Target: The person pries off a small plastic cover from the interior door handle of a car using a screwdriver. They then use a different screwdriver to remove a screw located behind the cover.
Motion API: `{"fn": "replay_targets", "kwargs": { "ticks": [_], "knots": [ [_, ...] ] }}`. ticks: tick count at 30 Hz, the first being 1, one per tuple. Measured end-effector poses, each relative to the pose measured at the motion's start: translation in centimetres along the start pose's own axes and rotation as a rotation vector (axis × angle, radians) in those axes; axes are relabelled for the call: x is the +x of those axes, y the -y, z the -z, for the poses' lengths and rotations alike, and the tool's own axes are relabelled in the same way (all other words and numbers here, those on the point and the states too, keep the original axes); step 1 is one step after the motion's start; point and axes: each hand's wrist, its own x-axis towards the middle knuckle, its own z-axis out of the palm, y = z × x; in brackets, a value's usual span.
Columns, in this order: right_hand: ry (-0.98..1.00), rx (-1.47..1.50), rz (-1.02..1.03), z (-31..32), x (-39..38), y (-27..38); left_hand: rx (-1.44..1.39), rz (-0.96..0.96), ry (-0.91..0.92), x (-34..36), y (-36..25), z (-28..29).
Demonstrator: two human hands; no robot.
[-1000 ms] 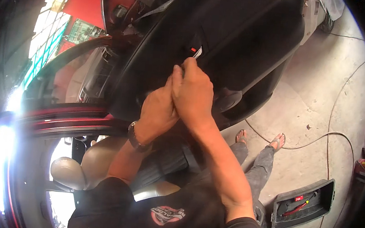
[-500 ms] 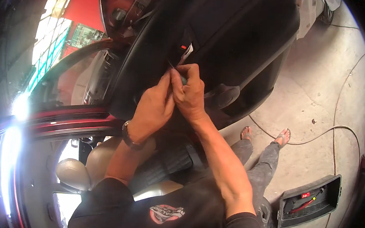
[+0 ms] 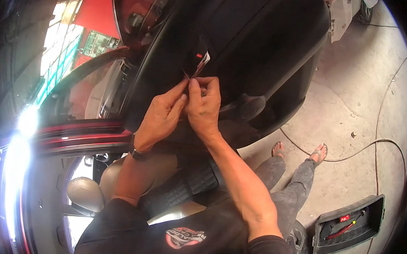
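Both my hands are raised against the black inner panel of an open car door (image 3: 259, 40). My left hand (image 3: 163, 114) pinches its fingertips together right beside my right hand (image 3: 204, 105). Between the fingertips of both hands I hold a thin wire (image 3: 188, 76) that runs up to a small white and red connector (image 3: 201, 61) on the panel. A dark watch sits on my left wrist. How the grip is shared between the two hands is hard to tell.
The red car's roof edge (image 3: 82, 133) and beige seats (image 3: 86, 192) lie below my arms. On the concrete floor at right an open black tool case (image 3: 349, 226) holds red tools. A cable (image 3: 356, 150) snakes across the floor near my sandalled feet (image 3: 298, 152).
Both hands have slid down and slightly left from the connector, drawing the thin wire out below it. The view has shifted a little.
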Motion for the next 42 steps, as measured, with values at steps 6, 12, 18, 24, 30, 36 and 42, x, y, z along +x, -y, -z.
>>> {"fn": "replay_targets", "kwargs": {
  "ticks": [6,12,18,24,30,36,42],
  "knots": [
    [0.049,0.115,-0.152,0.7,0.5,0.2,-0.016,0.009,0.036,0.3,-0.3,0.1],
    [0.117,0.276,-0.313,1.0,0.6,1.2,-0.004,0.013,0.055,0.1,-1.0,0.3],
    [0.143,0.313,-0.307,1.3,0.5,0.9,-0.009,0.021,0.068,0.0,-0.8,0.2],
    [0.094,0.116,-0.261,0.9,0.0,0.5,0.012,0.026,0.066,-0.2,-0.7,0.4],
    [0.151,-0.629,0.048,1.0,-0.1,1.6,-0.001,-0.005,0.011,-0.1,-0.5,0.2],
    [0.282,-0.756,-0.176,0.0,0.4,4.1,0.102,-0.094,-0.112,-0.1,0.0,0.3],
    [0.251,-0.689,-0.28,-0.8,0.5,5.4,-0.079,-0.085,-0.23,-1.1,0.4,0.3]
  ]
}}
